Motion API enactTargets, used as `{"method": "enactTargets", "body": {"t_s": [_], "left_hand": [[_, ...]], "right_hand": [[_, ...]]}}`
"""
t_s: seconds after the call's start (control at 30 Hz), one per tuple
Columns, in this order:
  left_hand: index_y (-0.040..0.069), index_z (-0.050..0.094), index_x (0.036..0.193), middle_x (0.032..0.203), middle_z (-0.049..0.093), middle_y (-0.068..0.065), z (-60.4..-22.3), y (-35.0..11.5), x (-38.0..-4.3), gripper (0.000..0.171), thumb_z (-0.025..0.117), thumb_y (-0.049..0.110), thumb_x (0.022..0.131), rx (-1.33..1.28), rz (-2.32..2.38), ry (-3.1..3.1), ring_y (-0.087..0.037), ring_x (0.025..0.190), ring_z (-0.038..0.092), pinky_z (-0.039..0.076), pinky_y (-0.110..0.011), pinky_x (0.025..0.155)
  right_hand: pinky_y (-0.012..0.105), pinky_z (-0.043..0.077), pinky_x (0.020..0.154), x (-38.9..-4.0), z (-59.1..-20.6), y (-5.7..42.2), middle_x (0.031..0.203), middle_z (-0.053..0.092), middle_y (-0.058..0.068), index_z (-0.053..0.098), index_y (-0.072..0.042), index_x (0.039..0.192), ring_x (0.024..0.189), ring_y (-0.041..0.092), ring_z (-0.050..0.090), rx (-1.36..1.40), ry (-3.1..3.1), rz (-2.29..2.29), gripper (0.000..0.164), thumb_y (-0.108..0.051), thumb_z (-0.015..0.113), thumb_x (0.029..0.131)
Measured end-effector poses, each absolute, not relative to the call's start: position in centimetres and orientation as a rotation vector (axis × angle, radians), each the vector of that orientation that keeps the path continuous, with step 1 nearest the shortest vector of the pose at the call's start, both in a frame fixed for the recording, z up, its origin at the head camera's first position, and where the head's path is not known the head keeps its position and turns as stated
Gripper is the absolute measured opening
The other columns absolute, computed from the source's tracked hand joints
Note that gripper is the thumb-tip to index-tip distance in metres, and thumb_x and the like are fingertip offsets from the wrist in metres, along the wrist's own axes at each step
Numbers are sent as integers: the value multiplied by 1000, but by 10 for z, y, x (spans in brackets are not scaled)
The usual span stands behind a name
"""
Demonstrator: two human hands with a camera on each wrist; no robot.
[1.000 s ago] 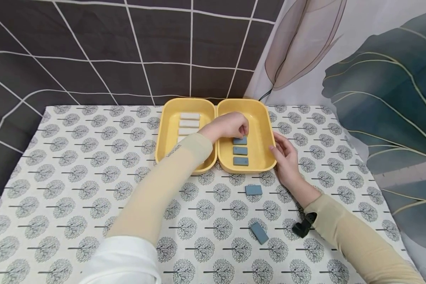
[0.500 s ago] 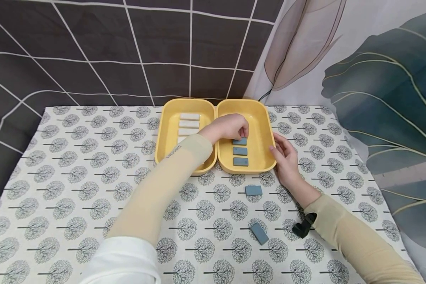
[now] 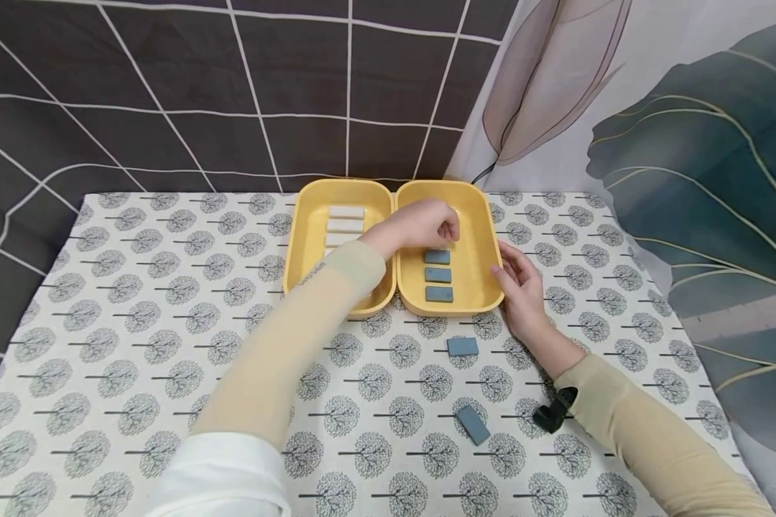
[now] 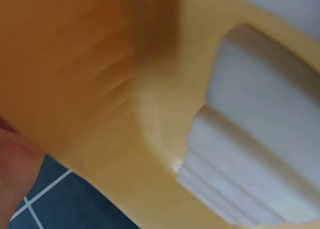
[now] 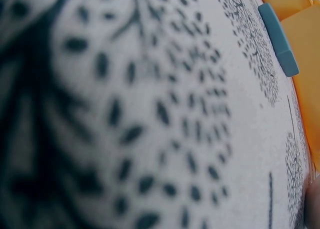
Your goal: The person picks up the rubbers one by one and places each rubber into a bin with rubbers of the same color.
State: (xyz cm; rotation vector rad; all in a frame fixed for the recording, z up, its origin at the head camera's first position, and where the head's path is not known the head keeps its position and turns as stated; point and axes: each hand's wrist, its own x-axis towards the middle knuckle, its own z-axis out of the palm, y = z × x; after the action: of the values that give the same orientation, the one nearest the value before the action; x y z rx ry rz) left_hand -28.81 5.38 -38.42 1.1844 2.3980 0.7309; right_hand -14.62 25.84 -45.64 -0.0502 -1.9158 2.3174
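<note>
In the head view my left hand (image 3: 427,224) hovers over the right yellow tray (image 3: 478,215), its fingers bent downward and nothing visible between them. Just below its fingers lies a blue-grey block (image 3: 437,256). Two more blue-grey blocks, a middle one (image 3: 437,275) and a near one (image 3: 439,294), line up toward the front wall. My right hand (image 3: 522,287) grips that tray's right rim, thumb at the edge and fingers along the outside. Outside the tray are two loose blocks, one near the tray (image 3: 462,347) and one tilted (image 3: 473,424).
The left yellow tray (image 3: 307,215) touches the right one and holds a column of white blocks (image 3: 345,225), partly covered by my left forearm. The left wrist view shows the white blocks (image 4: 260,79) up close. A tree-print cloth (image 3: 168,323) covers the table; a dark gridded backdrop (image 3: 297,79) stands behind.
My left hand has let go of the farthest blue-grey block and shifted slightly up and to the right. That block now shows fully. The right hand stays on the rim.
</note>
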Motion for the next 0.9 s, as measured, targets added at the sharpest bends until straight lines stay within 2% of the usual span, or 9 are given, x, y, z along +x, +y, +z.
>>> {"method": "enactTargets", "body": {"t_s": [0.23,0.53,0.9], "left_hand": [[1,79,111,108,78,-8,-362,53,-282,19,66,4,97,1272,798,2370,-15,97,68,57,-22,91],[2,78,113,110,79,-9,-335,43,-262,16,70,8,100,1312,885,2320,-18,101,71,56,-21,95],[5,80,110,109,80,-7,-315,35,-225,14,72,7,99,1287,1088,2224,-15,99,72,59,-19,90]], "right_hand": [[26,63,97,-146,-456,258,138,63,5,43,9,153,121,18,64,-50,-1912,2319,53,13,48,101],[25,64,93,-147,-456,259,133,65,3,43,10,153,116,15,66,-22,-1912,2324,52,13,47,101],[23,64,94,-147,-455,258,131,66,-1,43,8,153,115,12,66,-25,-1914,2328,52,13,47,101]]}}
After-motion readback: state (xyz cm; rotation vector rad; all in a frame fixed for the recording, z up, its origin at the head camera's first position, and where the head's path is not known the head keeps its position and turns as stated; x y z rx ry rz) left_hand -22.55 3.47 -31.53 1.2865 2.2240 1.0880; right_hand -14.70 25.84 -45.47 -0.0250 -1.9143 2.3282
